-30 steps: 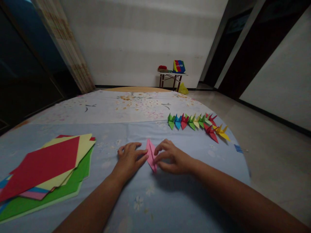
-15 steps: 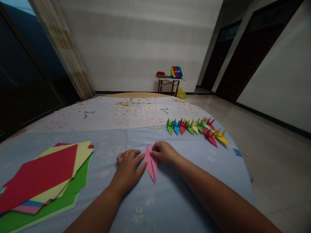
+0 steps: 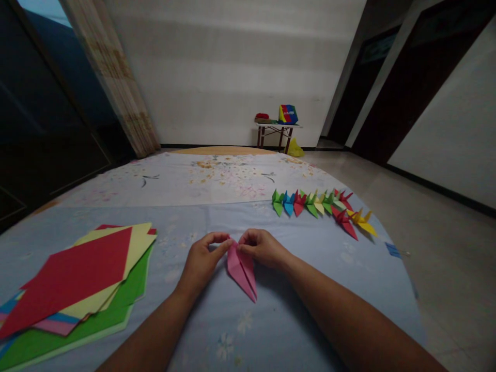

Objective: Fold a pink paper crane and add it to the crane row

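A pink folded paper, long and pointed with a slit down its lower half, is held just over the tablecloth in front of me. My left hand pinches its upper left corner between thumb and index finger. On the other side, my right hand grips the upper right edge, thumb against the near face. The fingers hide the paper's top end. The lower tip points toward me, slightly to the right.
A stack of coloured paper sheets lies on the left of the round table. Several folded paper cranes stand in a row at the right. A blue clip sits at the right table edge. Beyond stands a small side table.
My left hand has gone from lying beside the paper to pinching its top. The paper has tilted, its lower tip swinging right. The view has shifted slightly left.
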Action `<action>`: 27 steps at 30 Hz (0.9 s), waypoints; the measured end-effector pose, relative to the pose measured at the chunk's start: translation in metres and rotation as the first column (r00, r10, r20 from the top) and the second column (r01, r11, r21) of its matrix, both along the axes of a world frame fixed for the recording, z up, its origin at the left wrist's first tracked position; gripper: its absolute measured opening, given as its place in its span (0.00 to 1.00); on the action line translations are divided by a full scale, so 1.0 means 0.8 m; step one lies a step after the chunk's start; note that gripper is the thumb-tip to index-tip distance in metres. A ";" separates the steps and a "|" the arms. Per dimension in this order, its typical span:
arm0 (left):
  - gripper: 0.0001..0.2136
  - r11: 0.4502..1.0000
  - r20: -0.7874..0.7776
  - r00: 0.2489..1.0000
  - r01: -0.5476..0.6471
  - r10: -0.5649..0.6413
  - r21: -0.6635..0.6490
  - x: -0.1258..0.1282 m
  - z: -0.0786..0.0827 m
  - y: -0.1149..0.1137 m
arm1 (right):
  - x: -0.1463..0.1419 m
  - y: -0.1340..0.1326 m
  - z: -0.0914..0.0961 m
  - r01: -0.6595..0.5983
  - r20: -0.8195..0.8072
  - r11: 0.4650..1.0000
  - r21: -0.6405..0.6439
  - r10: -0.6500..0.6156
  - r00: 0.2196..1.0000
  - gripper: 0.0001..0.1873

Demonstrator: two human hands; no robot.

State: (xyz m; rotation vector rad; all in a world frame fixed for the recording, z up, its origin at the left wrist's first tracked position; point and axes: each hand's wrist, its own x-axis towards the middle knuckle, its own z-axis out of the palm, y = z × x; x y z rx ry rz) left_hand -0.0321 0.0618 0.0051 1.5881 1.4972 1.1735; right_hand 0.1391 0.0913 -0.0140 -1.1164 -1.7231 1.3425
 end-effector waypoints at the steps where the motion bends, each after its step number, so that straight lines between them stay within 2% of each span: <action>1: 0.13 1.000 0.045 0.999 -0.004 0.005 -0.023 0.000 0.000 0.001 | -0.001 -0.002 0.002 -0.007 0.003 1.000 -0.002 0.007 1.000 0.05; 7: 0.12 0.996 0.140 0.990 0.025 -0.013 -0.081 -0.001 -0.002 0.002 | -0.003 -0.008 0.013 -0.020 0.011 1.000 -0.024 0.020 1.000 0.05; 11: 0.12 0.996 0.165 0.986 0.020 -0.005 -0.088 -0.001 -0.004 0.002 | -0.002 -0.007 0.012 -0.046 -0.002 0.998 -0.036 0.046 0.999 0.07; 16: 0.13 0.994 0.189 0.982 0.028 -0.008 -0.103 0.000 -0.007 0.002 | -0.002 -0.007 0.010 -0.043 0.014 0.999 -0.020 0.043 0.999 0.04; 21: 0.13 0.986 0.206 0.977 0.081 -0.051 -0.144 0.001 0.007 -0.001 | -0.002 -0.007 0.010 -0.028 0.001 0.999 -0.041 0.028 1.000 0.03; 24: 0.13 0.986 0.218 0.975 0.075 -0.042 -0.146 0.001 0.016 -0.002 | -0.003 -0.004 0.006 -0.019 -0.029 0.998 -0.065 0.018 0.999 0.04; 27: 0.12 0.987 0.220 0.975 0.068 -0.035 -0.144 0.001 0.016 -0.001 | -0.003 -0.004 0.003 -0.025 -0.035 0.997 -0.073 0.023 0.999 0.04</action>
